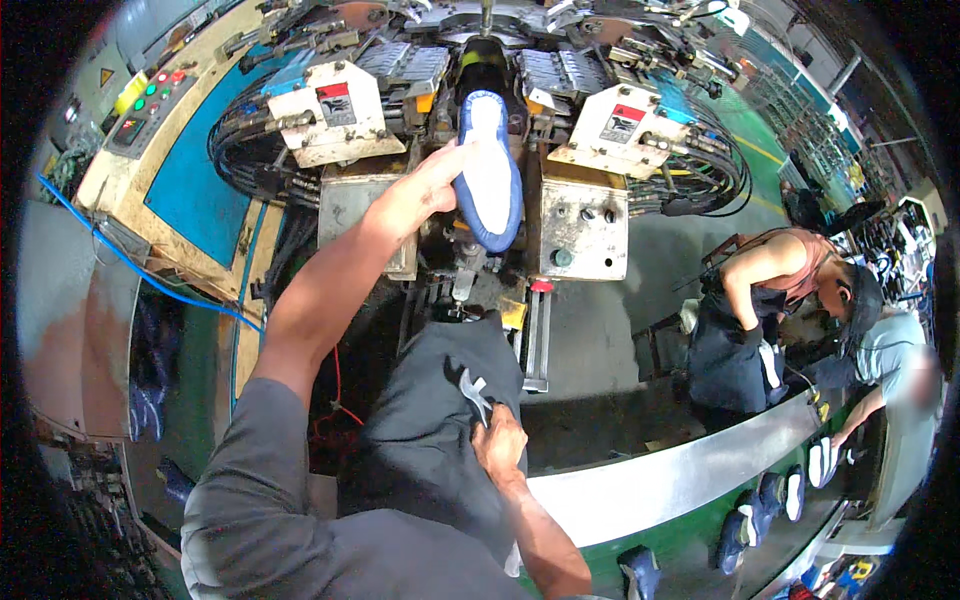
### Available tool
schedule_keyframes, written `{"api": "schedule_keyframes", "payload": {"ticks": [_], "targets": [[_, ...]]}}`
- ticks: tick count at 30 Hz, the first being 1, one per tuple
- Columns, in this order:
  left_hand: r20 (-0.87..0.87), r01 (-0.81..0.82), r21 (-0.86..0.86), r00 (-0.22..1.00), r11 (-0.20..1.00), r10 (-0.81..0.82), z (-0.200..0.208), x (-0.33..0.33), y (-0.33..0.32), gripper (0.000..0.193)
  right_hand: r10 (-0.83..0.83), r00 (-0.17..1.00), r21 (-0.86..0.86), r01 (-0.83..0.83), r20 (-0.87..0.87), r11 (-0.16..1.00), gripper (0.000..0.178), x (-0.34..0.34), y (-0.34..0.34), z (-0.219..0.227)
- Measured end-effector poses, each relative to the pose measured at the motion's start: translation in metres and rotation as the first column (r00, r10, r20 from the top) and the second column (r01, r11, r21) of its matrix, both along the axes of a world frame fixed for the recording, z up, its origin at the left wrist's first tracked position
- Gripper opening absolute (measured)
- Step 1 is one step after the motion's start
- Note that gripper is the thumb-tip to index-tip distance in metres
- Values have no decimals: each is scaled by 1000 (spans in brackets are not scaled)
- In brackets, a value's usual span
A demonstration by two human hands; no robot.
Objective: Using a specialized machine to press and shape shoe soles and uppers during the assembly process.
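A blue shoe upper with a white bottom (pixel 489 190) sits sole side up in the middle of the machine (pixel 585 228), its length running away from me. My left hand (pixel 442 178) grips its left side, the thumb near the white surface and the other fingers partly hidden beneath. Low over my lap, my right hand (pixel 500 443) is closed around the handle of metal pincers (pixel 473 391), the head pointing up and away. The pincers are apart from the shoe.
White machine brackets (pixel 335 115) with black hoses flank the shoe. A button panel (pixel 145 112) stands at far left beside a blue hose (pixel 120 258). On the right, a metal-edged conveyor (pixel 690 480) carries several dark shoes (pixel 733 540). Two co-workers (pixel 745 320) work beyond it.
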State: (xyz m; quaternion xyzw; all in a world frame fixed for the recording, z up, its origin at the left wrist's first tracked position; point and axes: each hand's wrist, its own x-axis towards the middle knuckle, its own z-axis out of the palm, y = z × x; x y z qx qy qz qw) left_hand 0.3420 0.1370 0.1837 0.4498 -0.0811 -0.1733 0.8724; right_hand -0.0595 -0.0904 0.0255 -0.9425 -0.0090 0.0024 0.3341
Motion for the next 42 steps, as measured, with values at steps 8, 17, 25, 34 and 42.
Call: {"api": "schedule_keyframes", "payload": {"ticks": [8, 17, 25, 34, 42], "targets": [[212, 38, 164, 975, 986, -72, 63, -175, -15, 97, -279, 958, 272, 286, -64, 919, 16, -18, -36, 26], [-291, 175, 547, 957, 819, -10, -125, -350, -28, 103, 138, 990, -237, -139, -20, 961, 28, -15, -65, 99], [-214, 137, 465, 976, 875, -39, -134, -403, -13, 108, 216, 945, -446, -309, -246, 840, 23, -8, -25, 48], [-158, 90, 518, 987, 851, -8, -149, -413, -9, 110, 220, 944, -507, -319, -246, 801, 22, 13, -6, 51], [-559, 151, 37, 823, 988, -105, -113, -384, -3, 99, 80, 994, -173, -67, 72, 983, 23, 37, -7, 61]]}}
